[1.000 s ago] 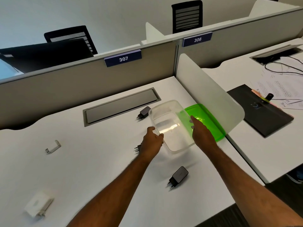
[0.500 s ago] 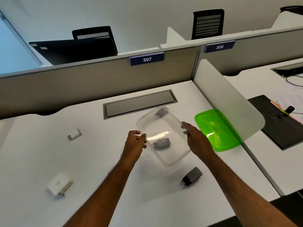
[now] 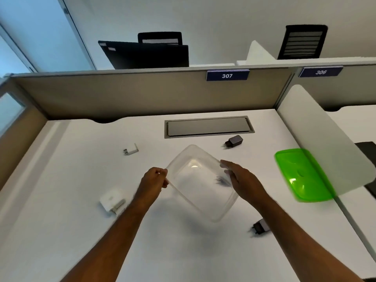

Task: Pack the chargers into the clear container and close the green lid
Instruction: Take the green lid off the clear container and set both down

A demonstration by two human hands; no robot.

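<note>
The clear container is held tilted above the white desk, mid-frame. My left hand grips its left rim; my right hand holds its right rim. A dark charger shows blurred through the container wall by my right hand. Another dark charger lies near the cable hatch. A third dark charger lies partly hidden behind my right forearm. A white charger sits left of my left arm, and a small white plug piece lies further back. The green lid rests at the right, partly behind the divider.
A translucent white divider bounds the desk on the right. A grey cable hatch is set into the desk at the back, below the beige partition labelled 307. Black chairs stand beyond it.
Both hands have lifted the clear container and carried it left, away from the green lid, toward the desk's middle. The camera view has swung left.
</note>
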